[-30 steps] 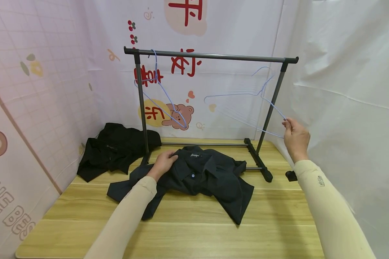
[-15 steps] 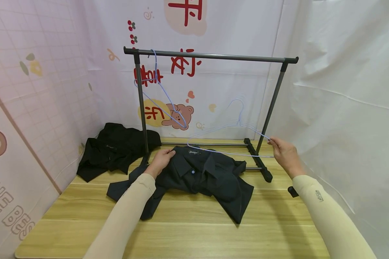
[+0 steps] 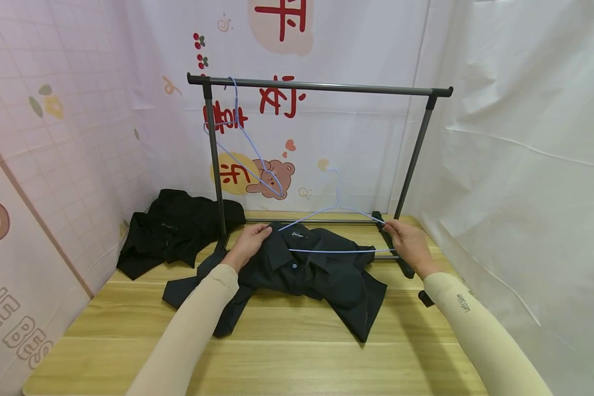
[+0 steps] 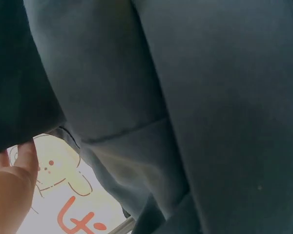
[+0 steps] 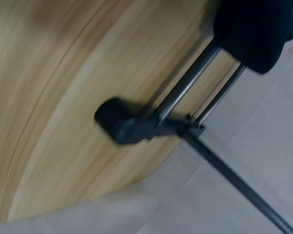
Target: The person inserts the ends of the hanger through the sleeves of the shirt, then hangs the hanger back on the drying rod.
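Note:
A dark button-up shirt [image 3: 297, 280] lies on the wooden table, collar and neck label toward the rack. My left hand [image 3: 249, 246] pinches the shirt near its collar on the left side. In the left wrist view the dark cloth [image 4: 224, 97] fills most of the picture, beside my fingers [image 4: 24, 158]. My right hand [image 3: 410, 246] holds a light blue wire hanger [image 3: 336, 252] by its right end, hook up. The hanger's left end is at the shirt's neck opening, its tip hidden by the collar. The right wrist view does not show the right hand.
A dark metal clothes rack [image 3: 322, 86] stands behind the shirt, with its right foot [image 5: 122, 122] near my right hand. Another blue hanger [image 3: 249, 140] hangs at the rack's left. A black garment [image 3: 178, 225] lies at the table's back left. White printed cloth surrounds the table.
My right hand has moved left and down with the hanger, from beside the rack's right post to the shirt's neck opening. My left hand keeps its grip on the shirt.

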